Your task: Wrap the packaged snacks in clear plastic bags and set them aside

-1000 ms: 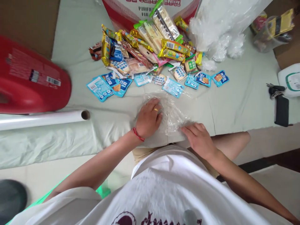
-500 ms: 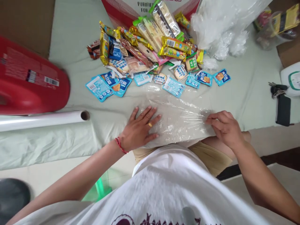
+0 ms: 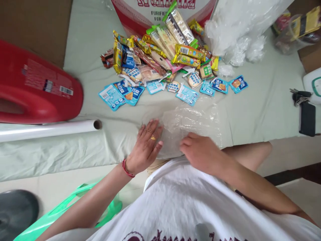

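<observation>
A clear plastic sheet or bag (image 3: 200,117) lies wrinkled at the table's front edge. My left hand (image 3: 147,140) rests palm down on its left part, fingers stretched out, with a gold ring and a red wrist string. My right hand (image 3: 200,150) is over the front of the plastic, its fingers curled together; whatever they hold, if anything, is hidden and blurred. Behind the plastic is a row of blue snack packets (image 3: 188,94), and a heap of wrapped snacks (image 3: 150,63) lies beyond them.
On the left are a red jug (image 3: 37,87) and a white roll (image 3: 50,130). A printed carton (image 3: 140,16) stands at the back, beside crumpled clear plastic (image 3: 230,30). Keys (image 3: 299,96) and a black case (image 3: 307,118) lie right. A green bag (image 3: 62,207) hangs below.
My right hand has moved left from the plastic's right end, where it was pinching it. The stretched creases there have loosened. My left hand stays on the plastic, its fingers closer together.
</observation>
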